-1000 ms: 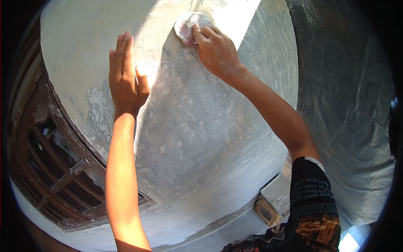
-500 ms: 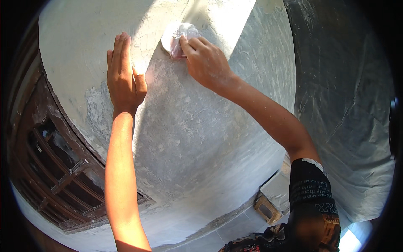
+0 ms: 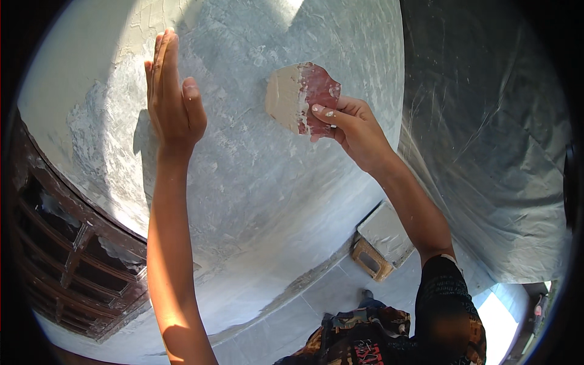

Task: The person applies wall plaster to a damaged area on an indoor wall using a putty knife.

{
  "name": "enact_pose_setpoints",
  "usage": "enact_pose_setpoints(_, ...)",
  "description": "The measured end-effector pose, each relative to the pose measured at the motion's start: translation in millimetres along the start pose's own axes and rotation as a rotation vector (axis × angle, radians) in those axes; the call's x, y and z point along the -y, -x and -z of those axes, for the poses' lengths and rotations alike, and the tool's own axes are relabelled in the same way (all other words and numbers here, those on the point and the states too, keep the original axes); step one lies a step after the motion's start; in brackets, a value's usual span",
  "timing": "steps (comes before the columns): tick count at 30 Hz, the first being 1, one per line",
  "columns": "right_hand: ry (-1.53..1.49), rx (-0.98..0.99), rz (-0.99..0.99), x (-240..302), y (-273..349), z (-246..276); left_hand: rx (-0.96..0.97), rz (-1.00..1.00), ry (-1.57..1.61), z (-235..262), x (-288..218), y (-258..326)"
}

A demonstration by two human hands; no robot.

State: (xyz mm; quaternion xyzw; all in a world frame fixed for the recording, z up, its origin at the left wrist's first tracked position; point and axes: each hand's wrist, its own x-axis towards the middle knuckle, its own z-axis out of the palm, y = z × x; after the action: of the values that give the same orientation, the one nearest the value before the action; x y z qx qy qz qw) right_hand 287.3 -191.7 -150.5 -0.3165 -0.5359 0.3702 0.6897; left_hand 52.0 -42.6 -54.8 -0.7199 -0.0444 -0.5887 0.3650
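The right hand (image 3: pixel 356 131) pinches a worn sandpaper piece (image 3: pixel 301 97) against the grey wall (image 3: pixel 255 182), its long axis roughly upright. The left hand (image 3: pixel 173 100) lies flat, fingers up, holding nothing.

Left hand (image 3: pixel 172 100) lies flat on the grey plastered wall (image 3: pixel 255 176). Right hand (image 3: pixel 351 128) pinches a reddish sandpaper sheet (image 3: pixel 301 97), caked pale, beside it.

Grey plastered wall (image 3: pixel 255 182) fills the view, patchy w/ pale streaks, sunlit strip at top. Dark wooden window frame (image 3: pixel 67 255) sits lower left. Tiled floor (image 3: pixel 328 298) below, a small block (image 3: pixel 380 240) against the wall base. Adjoining wall (image 3: pixel 486 152) at right lies in shade.
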Motion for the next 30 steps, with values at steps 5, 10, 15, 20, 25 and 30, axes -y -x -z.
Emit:
enact_pose_setpoints(5, -0.051, -0.075, -0.142, -20, 36, 69, 0.120, 0.131, 0.177, -44, -79, 62)
enact_pose_setpoints(10, -0.017, -0.258, -0.303, -59, 79, 150, 0.240, 0.298, 0.370, -97, -189, 121)
enact_pose_setpoints(15, -0.052, -0.365, -0.495, -138, 142, 249, 0.558, 0.470, 0.614, -153, -298, 178)
enact_pose_setpoints(20, -0.027, -0.536, -0.683, -222, 229, 321, 0.803, 0.583, 0.830, -193, -387, 249)
enact_pose_setpoints(25, 0.105, -0.727, -0.829, -307, 321, 353, 1.141, 0.675, 0.975, -208, -450, 329)
enact_pose_setpoints(30, 0.835, -0.515, -1.117, -373, 381, 355, 1.326, 0.723, 1.048, -202, -501, 381)
